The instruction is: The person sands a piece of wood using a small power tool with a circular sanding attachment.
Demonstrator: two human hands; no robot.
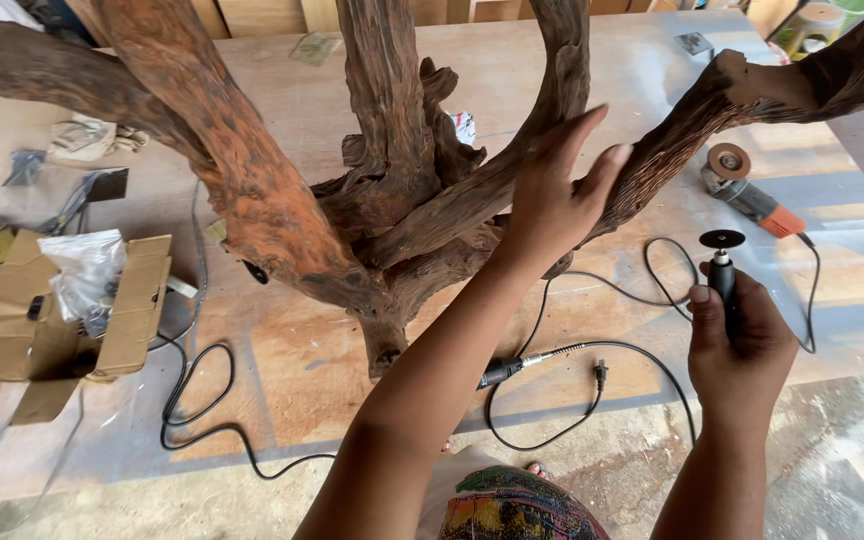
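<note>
A large gnarled root sculpture (392, 190) of reddish-brown wood stands on a plywood sheet (292, 360), its branches spreading outward. My left hand (555, 195) lies flat against one branch near the middle, fingers spread. My right hand (739, 345) grips a black rotary tool handpiece (722, 275) with a small dark disc (722, 239) at its tip, held upright and apart from the wood. A flexible shaft and black cable (562, 352) trail from it across the sheet.
An orange angle grinder (747, 190) lies at the right. An open cardboard box (62, 310) with a plastic bag sits at the left, beside black cables (197, 400). Rags and scraps lie at the far left. Concrete floor (832, 460) lies below.
</note>
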